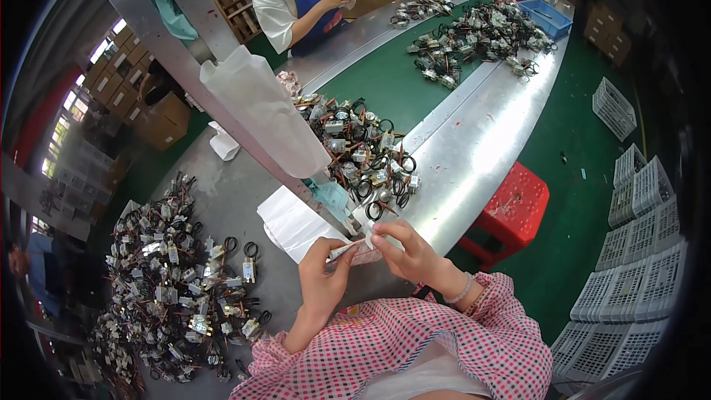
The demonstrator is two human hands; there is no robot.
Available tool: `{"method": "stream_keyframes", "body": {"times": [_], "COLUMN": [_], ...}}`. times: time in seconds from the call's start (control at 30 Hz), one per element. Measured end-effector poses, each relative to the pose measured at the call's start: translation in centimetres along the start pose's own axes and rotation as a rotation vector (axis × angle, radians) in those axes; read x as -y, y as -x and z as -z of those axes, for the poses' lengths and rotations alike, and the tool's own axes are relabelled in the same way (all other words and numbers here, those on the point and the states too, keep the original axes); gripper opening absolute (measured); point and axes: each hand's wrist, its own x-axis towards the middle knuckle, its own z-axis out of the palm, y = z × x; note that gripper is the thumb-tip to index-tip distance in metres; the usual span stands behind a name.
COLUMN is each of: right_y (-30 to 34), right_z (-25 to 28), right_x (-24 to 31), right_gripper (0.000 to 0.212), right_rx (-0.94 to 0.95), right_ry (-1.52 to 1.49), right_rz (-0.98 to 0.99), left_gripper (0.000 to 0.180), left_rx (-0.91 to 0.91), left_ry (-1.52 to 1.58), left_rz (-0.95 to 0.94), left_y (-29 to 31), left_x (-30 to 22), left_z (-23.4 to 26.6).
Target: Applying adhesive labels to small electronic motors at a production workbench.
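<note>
My left hand (pixel 324 272) pinches a thin dark piece (pixel 341 252) between thumb and fingers, at the table's near edge. My right hand (pixel 419 258) is closed just beside it, its thumb and fingertips on a small whitish piece (pixel 369 234). The two pieces meet or nearly meet between my hands; their exact kind is too small to tell. Left of my hands lies a large pile of small metal electrical parts with coiled black cables (pixel 174 281). White paper sheets (pixel 292 222) lie just beyond my left hand.
A metal post (pixel 222 37) with a white plastic bag (pixel 259 115) rises ahead. More cabled parts (pixel 363 148) are heaped on the green conveyor belt (pixel 370 70). A red stool (pixel 515 204) stands right; grey crates (pixel 629 274) are stacked beyond it. Across the belt a co-worker (pixel 304 0) handles a part.
</note>
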Motion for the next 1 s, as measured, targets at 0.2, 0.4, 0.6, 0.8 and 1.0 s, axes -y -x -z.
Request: {"method": "stream_keyframes", "body": {"times": [0.2,0.4,0.6,0.8,1.0], "right_y": [0.0,0.2,0.1,0.4,0.0], "right_z": [-0.4,-0.8,-0.9,-1.3,-1.5], "right_x": [0.0,0.1,0.2,0.1,0.0], "right_gripper": [0.064,0.060,0.053,0.051,0.048], "right_rx": [-0.039,-0.062,-0.057,-0.129,-0.150], "right_ry": [0.027,0.051,0.078,0.100,0.109], "right_rz": [-0.001,0.023,0.049,0.056,0.049], "left_gripper": [0.013,0.014,0.015,0.015,0.014], "left_rx": [-0.011,-0.024,-0.034,-0.048,-0.058], "left_ry": [0.015,0.001,0.008,0.014,-0.005], "left_rz": [-0.005,0.001,0.047,0.026,0.000], "left_y": [-0.1,-0.2,0.1,0.1,-0.2], "left_x": [0.4,0.3,0.6,0.6,0.7], "left_z": [-0.2,0.0,0.1,-0.1,-0.1]}}
